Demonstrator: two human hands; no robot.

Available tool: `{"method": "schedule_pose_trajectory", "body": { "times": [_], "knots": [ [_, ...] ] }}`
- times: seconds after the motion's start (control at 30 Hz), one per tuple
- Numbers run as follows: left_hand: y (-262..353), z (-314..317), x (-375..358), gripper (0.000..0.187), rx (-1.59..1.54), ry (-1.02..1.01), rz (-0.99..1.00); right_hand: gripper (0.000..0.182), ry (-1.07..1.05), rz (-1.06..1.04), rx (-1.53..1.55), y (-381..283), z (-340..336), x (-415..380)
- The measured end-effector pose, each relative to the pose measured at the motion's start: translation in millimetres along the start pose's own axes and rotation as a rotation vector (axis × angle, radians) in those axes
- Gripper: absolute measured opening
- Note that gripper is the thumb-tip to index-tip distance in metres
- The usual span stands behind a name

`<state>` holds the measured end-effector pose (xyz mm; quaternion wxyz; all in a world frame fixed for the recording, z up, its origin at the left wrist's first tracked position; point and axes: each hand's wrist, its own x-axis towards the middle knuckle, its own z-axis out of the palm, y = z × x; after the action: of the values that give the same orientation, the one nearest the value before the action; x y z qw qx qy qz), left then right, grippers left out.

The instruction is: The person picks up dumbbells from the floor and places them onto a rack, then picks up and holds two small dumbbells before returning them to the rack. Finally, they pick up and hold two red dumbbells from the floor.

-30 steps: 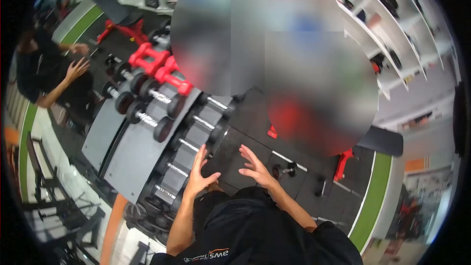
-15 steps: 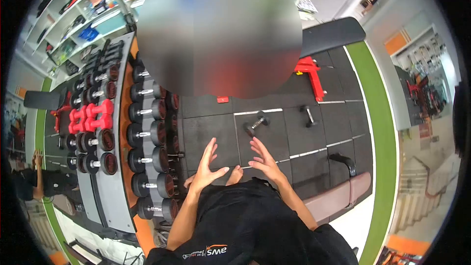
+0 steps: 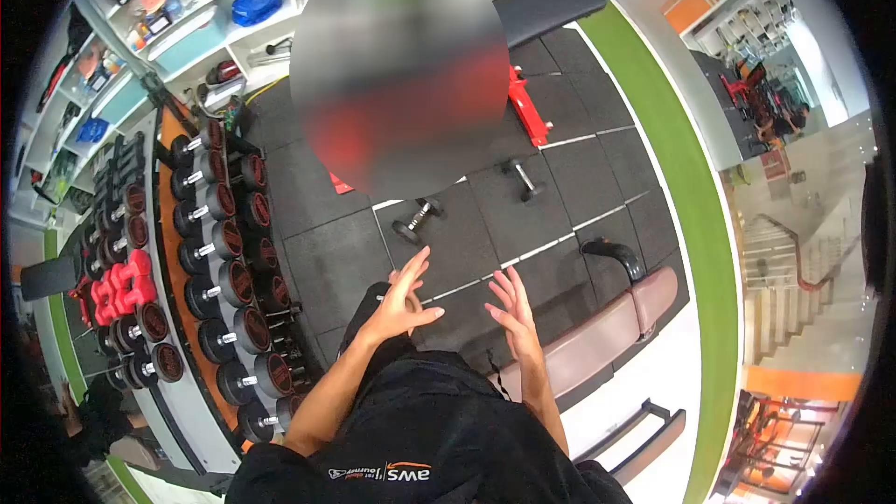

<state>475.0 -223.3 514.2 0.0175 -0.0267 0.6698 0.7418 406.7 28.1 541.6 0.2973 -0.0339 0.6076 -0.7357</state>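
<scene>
My left hand [image 3: 399, 303] is raised in front of my body with fingers apart and nothing in it. Facing it across a gap, my right hand [image 3: 513, 311] is likewise open and holds nothing. Beyond my hands, a dumbbell [image 3: 417, 221] with black heads and a metal handle lies on the dark mat floor [image 3: 327, 261]. Farther off to the right lies a second dumbbell [image 3: 523, 180]. Neither hand touches either one. My black shirt shows below them.
On the left stands a rack [image 3: 187, 336] with several dumbbells, red ones [image 3: 124, 287] on its top. A brown padded bench [image 3: 597, 317] is at my right. A red-framed bench [image 3: 551, 5] stands ahead, partly under a blurred patch. A green strip [image 3: 691, 149] runs along the right.
The view has turned, so the rack and floor dumbbells sit farther left and the brown bench shows more. Both hands stay raised and open; the right palm has turned more inward.
</scene>
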Motion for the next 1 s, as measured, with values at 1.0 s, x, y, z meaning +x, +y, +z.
{"method": "schedule_pose_trajectory", "body": {
  "times": [1.0],
  "knots": [
    [-34, 109, 318, 0.099, 0.069, -0.017, -0.180, 0.080, 0.005, 0.159, 0.151, -110, -231, 178]
  ]
}}
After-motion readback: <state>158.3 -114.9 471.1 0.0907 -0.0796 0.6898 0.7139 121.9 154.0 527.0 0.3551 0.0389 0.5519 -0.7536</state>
